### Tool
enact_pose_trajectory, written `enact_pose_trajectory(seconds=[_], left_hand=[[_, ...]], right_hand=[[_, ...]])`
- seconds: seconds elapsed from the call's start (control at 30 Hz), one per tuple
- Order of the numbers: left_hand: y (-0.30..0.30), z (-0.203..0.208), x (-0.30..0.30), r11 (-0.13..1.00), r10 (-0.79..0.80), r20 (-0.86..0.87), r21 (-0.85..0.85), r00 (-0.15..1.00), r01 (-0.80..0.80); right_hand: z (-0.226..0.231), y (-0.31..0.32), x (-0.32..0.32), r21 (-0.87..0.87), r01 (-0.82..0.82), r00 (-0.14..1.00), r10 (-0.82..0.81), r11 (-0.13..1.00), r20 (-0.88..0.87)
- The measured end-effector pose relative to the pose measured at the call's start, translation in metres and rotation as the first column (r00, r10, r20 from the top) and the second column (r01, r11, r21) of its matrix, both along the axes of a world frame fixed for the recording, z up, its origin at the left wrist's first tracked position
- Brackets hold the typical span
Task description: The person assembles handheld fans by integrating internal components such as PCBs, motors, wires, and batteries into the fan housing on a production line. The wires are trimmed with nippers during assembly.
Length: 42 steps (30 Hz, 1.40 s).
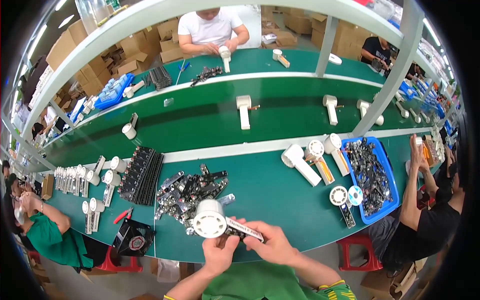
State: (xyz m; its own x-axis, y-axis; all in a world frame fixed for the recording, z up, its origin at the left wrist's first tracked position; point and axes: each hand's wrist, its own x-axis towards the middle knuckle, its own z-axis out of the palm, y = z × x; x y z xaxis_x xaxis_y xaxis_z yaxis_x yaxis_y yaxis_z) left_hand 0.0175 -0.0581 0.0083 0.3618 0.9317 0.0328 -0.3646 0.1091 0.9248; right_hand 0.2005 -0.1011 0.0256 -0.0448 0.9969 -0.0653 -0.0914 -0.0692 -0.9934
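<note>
Both my hands hold a white handheld fan [209, 223] above the near edge of the green bench. Its round head points to the left and its handle to the right, with dark parts showing along the handle. My left hand [220, 254] grips it from below, behind the head. My right hand [272, 243] has its fingers around the far end of the handle. Just beyond the fan lies a loose pile of small black and silver circuit parts [192, 190]. Stacked dark strips [140, 177] lie left of that pile.
Red-handled pliers [122, 215] and a black square cooling fan [134, 236] lie at the left. A blue tray [382, 207] of dark parts stands right, beside several white fans [302, 165]. Beyond runs a green conveyor [200, 122] carrying fans. Co-workers sit left, right and opposite.
</note>
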Motion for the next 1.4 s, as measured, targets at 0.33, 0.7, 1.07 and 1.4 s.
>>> enact_pose_trajectory(seconds=[0.33, 0.7, 1.07, 1.4], left_hand=[[0.008, 0.01, -0.022, 0.995, -0.089, 0.068, 0.053, 0.994, 0.085], [0.028, 0.096, -0.162, 0.807, 0.533, 0.253, 0.137, 0.808, -0.575], [0.071, 0.006, -0.413, 0.575, 0.785, -0.6, 0.613, 0.154, -0.541], [0.086, -0.059, -0.501, 0.507, 0.854, -0.478, 0.852, -0.203, 0.128]], right_hand=[[0.003, 0.008, -0.024, 0.117, 0.025, 0.977, -0.049, 0.993, 0.207], [0.04, 0.035, -0.026, 0.075, -0.233, 0.892, 0.183, 0.969, 0.413], [0.004, 0.023, 0.001, -0.147, 0.0, 0.919, 0.058, 0.989, 0.39], [-0.002, 0.045, 0.004, -0.084, -0.124, 0.798, 0.15, 0.989, 0.584]])
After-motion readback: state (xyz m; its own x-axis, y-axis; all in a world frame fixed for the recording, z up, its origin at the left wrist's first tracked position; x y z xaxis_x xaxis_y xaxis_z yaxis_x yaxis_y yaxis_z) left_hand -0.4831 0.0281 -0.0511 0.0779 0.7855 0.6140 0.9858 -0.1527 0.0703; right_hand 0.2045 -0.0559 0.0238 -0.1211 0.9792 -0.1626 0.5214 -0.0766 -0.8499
